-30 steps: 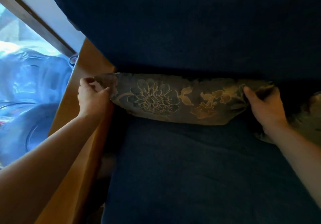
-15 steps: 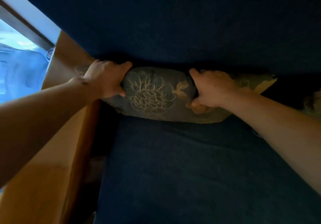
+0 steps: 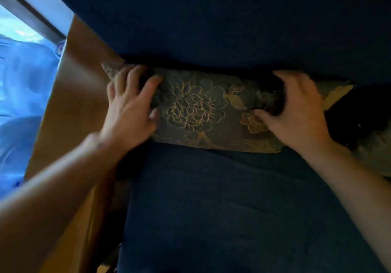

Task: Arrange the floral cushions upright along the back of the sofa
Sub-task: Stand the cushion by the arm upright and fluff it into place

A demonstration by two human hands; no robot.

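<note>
Pressing both hands, left hand (image 3: 129, 111) and right hand (image 3: 296, 111), into soft embroidered floral cushion (image 3: 203, 111)

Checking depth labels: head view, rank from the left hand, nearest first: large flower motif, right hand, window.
1. Large flower motif on the floral cushion, just right of the left hand.
2. Right hand, on the cushion's right part.
3. Window, far upper left.

Second floral cushion (image 3: 372, 152) (far right) cut off, hands blurred
</note>
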